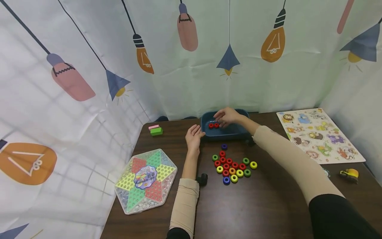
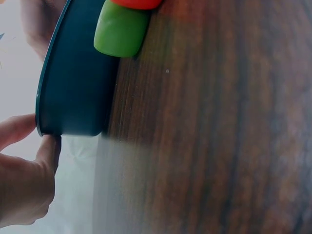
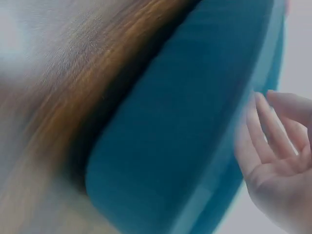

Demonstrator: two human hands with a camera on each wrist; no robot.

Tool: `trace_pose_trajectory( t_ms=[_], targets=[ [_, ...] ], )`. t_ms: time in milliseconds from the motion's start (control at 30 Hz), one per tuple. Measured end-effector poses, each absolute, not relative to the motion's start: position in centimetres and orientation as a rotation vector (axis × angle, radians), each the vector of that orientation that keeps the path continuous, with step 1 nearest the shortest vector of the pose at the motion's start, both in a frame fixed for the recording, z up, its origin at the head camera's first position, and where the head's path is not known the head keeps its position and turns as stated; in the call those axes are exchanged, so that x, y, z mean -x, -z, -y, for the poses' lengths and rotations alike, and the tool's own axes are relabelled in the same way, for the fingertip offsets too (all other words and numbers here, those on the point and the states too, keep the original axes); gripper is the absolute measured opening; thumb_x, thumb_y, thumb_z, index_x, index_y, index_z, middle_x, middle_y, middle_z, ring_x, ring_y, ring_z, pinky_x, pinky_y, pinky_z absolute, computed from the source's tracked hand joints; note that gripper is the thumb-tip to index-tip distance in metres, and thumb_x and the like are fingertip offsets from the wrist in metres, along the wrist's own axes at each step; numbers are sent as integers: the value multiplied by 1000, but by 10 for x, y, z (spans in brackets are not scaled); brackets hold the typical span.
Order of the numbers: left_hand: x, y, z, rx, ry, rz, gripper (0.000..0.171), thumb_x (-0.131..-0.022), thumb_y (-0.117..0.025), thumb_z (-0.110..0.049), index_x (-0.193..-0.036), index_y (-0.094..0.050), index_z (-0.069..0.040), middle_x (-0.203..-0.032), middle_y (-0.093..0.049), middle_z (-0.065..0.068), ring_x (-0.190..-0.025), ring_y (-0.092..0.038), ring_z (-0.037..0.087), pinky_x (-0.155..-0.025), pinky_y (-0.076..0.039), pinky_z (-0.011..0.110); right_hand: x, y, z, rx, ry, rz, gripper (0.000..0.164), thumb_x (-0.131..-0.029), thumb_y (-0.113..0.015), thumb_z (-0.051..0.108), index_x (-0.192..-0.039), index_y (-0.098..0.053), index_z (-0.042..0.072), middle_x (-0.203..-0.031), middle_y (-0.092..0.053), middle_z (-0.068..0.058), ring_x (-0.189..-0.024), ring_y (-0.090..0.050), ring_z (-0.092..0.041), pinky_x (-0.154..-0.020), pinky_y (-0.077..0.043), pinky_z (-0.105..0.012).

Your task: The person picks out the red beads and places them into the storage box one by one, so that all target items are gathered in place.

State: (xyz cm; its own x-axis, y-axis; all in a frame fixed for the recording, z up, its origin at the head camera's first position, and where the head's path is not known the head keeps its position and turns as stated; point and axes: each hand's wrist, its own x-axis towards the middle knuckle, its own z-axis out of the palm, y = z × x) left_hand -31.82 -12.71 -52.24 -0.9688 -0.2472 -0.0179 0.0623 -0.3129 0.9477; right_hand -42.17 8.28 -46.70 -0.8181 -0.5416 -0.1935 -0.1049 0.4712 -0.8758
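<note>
A dark blue plastic tub [image 1: 225,135] sits at the back of the table with two red rings [image 1: 214,125] inside. My right hand [image 1: 228,117] is over the tub, its fingers spread loosely and nothing in them. In the right wrist view, this hand [image 3: 280,151] overlaps the tub's rim. At the tub's left end is my left hand [image 1: 194,137], fingers relaxed. The left wrist view has its thumb and a fingertip [image 2: 48,146] right at the rim. In front of the tub lie several loose rings in red, yellow, green, blue and orange, among them a green ring [image 1: 247,172].
At left lies a hexagonal star-pattern game board [image 1: 159,199], with a green block [image 1: 156,131] and a pink block behind it. An animal puzzle board [image 1: 320,136] occupies the back right, a small yellow toy [image 1: 350,173] before it. A black object [image 1: 202,179] is beside my left forearm.
</note>
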Motion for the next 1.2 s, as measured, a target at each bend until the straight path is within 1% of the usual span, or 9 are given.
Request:
trace_pose_trajectory(
  t_ms=[100, 300, 400, 533, 633, 800, 967, 1100, 1200],
  targets=[
    [318, 522, 127, -237, 2388, 1714, 60, -81, -66, 16, -136, -47, 0, -141, -49, 26, -130, -51, 32, -103, -47, 32, 403, 446, -93, 687, 1303, -2301, 32, -96, -56, 1, -127, -61, 0, -121, -65, -23, -95, -69, -38, -79, -59, -47],
    [317, 522, 128, -253, 2389, 1707, 62, -80, -65, 18, -137, -46, 1, -141, -48, 27, -130, -50, 33, -102, -47, 31, 350, 423, -102, 900, 1209, -2282, 24, -94, -63, 4, -117, -69, 9, -112, -71, -9, -89, -71, -32, -73, -60, -42],
    [317, 521, 129, -237, 2370, 1715, 62, -81, -66, 17, -137, -46, 2, -141, -48, 27, -130, -50, 33, -101, -48, 32, 328, 429, -100, 933, 1153, -2238, 24, -94, -64, 5, -114, -71, 15, -111, -71, -7, -85, -72, -30, -71, -61, -40],
    [319, 521, 129, -224, 2359, 1721, 61, -81, -67, 16, -136, -46, 1, -140, -48, 27, -131, -50, 34, -100, -49, 33, 311, 455, -95, 971, 1080, -2183, 26, -93, -64, 3, -117, -71, 12, -112, -71, -12, -81, -72, -29, -67, -61, -37],
    [319, 521, 128, -229, 2361, 1723, 61, -81, -66, 16, -136, -47, 1, -140, -48, 27, -131, -49, 35, -99, -50, 32, 305, 476, -91, 979, 993, -2218, 27, -92, -65, 3, -117, -71, 11, -109, -72, -11, -77, -72, -25, -64, -60, -33],
    [320, 523, 127, -211, 2371, 1710, 60, -81, -65, 17, -136, -46, 3, -141, -47, 29, -131, -48, 36, -100, -49, 33, 303, 497, -86, 954, 917, -2331, 27, -90, -65, 0, -109, -74, 16, -100, -73, -1, -68, -71, -18, -57, -58, -28],
    [319, 523, 126, -224, 2367, 1721, 61, -81, -66, 16, -138, -45, 4, -139, -50, 26, -129, -51, 32, -99, -50, 32, 305, 497, -88, 900, 987, -2292, 28, -90, -63, -4, -109, -74, 14, -100, -73, -2, -67, -72, -21, -59, -60, -33],
    [316, 521, 126, -252, 2352, 1751, 62, -82, -67, 14, -138, -46, 0, -136, -54, 20, -127, -54, 27, -98, -51, 31, 313, 477, -94, 862, 1064, -2233, 28, -92, -61, -4, -111, -73, 12, -106, -71, -10, -70, -72, -27, -65, -61, -43],
    [315, 520, 126, -253, 2359, 1752, 60, -82, -67, 14, -137, -47, -2, -137, -54, 20, -128, -53, 28, -99, -50, 31, 325, 456, -98, 861, 1104, -2204, 27, -93, -60, -2, -112, -73, 14, -111, -70, -15, -73, -72, -31, -68, -60, -48]
  ],
)
